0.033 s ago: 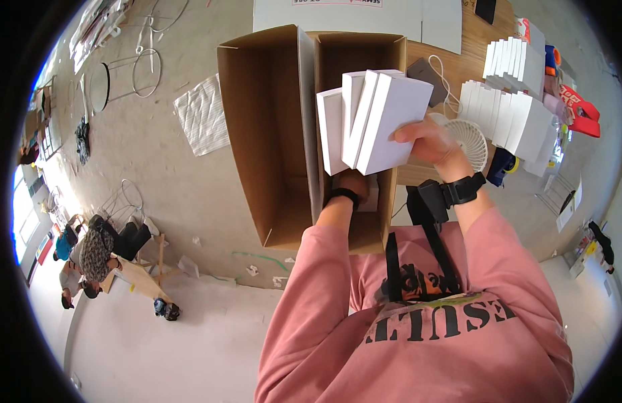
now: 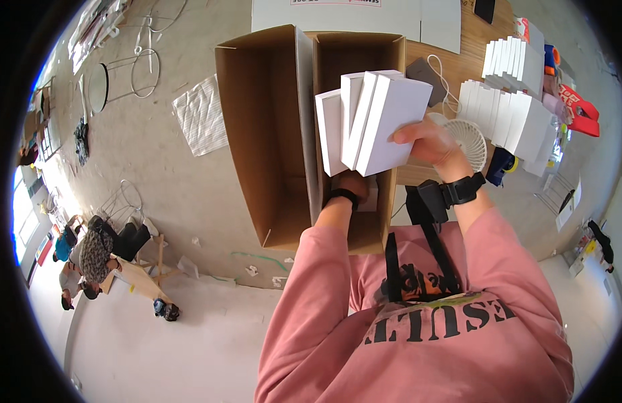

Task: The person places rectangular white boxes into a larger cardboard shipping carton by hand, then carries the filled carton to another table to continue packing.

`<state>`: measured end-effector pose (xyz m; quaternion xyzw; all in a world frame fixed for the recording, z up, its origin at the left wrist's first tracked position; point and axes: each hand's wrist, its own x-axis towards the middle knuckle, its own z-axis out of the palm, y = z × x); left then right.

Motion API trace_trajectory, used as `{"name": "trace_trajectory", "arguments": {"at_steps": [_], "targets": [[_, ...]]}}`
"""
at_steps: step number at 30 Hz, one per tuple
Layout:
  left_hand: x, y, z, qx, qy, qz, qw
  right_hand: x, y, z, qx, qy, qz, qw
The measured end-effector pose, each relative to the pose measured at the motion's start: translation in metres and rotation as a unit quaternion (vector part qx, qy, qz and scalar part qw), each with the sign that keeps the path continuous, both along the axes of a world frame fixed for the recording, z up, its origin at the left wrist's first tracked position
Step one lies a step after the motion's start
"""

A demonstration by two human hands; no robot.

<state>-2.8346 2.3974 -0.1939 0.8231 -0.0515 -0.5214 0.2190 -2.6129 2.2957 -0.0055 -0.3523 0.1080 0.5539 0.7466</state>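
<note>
My right hand (image 2: 432,142) is closed on a fanned group of flat white boxes (image 2: 395,124), its thumb lying over the face of the nearest one. These boxes are tilted above the right compartment of an open brown cardboard box (image 2: 264,134). Down inside that same compartment is my left hand (image 2: 351,185), under the white boxes. Its fingers are hidden, so whether it grips anything does not show. Beside it, low in the compartment, part of another white box (image 2: 370,198) is visible.
Rows of white boxes (image 2: 502,111) stand on the wooden table (image 2: 418,176) at the right, near a white fan (image 2: 467,138) and a grey device with a white cable (image 2: 425,77). A phone (image 2: 484,10) lies at the far edge. People (image 2: 96,258) sit at the left.
</note>
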Motion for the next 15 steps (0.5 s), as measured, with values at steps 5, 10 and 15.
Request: {"name": "trace_trajectory", "arguments": {"at_steps": [5,10,15], "targets": [[0.027,-0.011,0.026,-0.006,0.043,-0.010,0.999,0.001,-0.014,-0.003,-0.022,0.004,-0.008,1.000],[-0.006,-0.035,0.019,0.136,-0.153,0.077,0.976,0.001,-0.007,-0.002,-0.025,0.004,0.004,1.000],[-0.015,-0.040,0.010,0.141,-0.065,0.092,0.984,0.000,-0.002,0.001,-0.034,0.006,0.010,0.999]]}}
